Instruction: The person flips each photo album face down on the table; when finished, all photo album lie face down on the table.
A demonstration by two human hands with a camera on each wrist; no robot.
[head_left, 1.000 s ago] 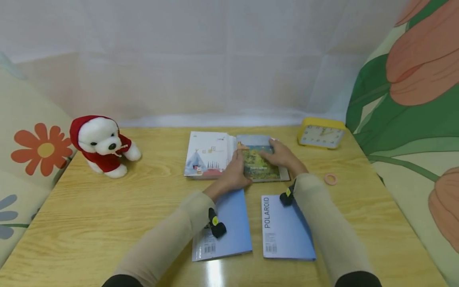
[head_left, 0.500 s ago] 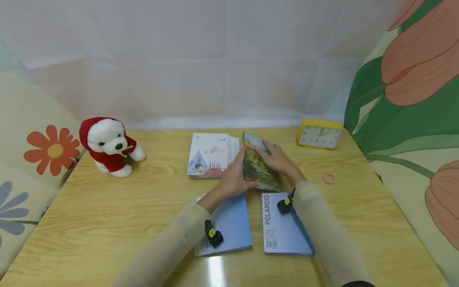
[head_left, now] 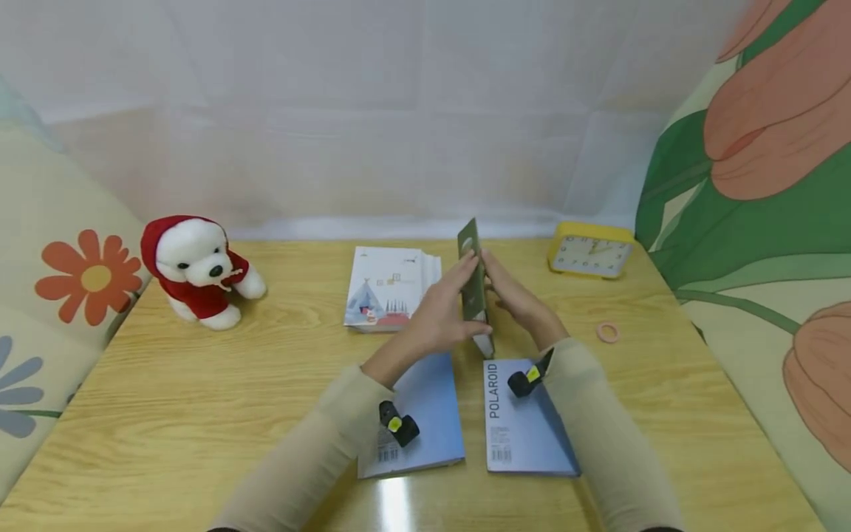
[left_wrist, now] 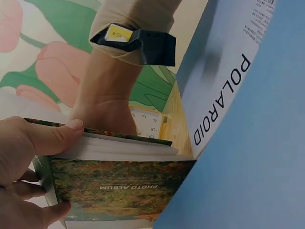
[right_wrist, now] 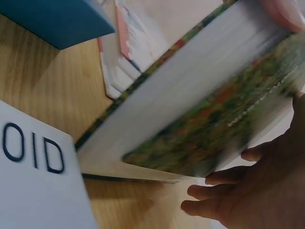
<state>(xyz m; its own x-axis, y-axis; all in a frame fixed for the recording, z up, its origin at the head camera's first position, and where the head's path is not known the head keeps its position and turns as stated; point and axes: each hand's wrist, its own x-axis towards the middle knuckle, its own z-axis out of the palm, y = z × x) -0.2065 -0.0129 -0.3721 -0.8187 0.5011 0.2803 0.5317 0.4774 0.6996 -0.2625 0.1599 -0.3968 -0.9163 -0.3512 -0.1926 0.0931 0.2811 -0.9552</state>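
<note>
A photo album (head_left: 475, 299) with a garden-picture cover stands on edge, tilted, between my two hands in the head view. My left hand (head_left: 439, 314) grips it; the left wrist view shows the thumb over the white page edges and the fingers on the cover (left_wrist: 124, 186). On its other side, my right hand (head_left: 525, 299) touches the album with fairly straight fingers. The right wrist view shows those fingers (right_wrist: 224, 191) spread along the cover. Nearest to the wrists lie two blue Polaroid albums, one at left (head_left: 432, 414) and one at right (head_left: 532, 436).
White illustrated books (head_left: 382, 284) lie stacked left of the hands. A plush dog (head_left: 199, 266) in a red hood sits at far left. At the back right stands a yellow clock (head_left: 592, 250), with a pink ring (head_left: 608, 332) in front of it on the wooden table (head_left: 266, 399).
The photo album was lying flat with both hands on it. It has been lifted and turned up onto its edge, its cover swinging round between the hands.
</note>
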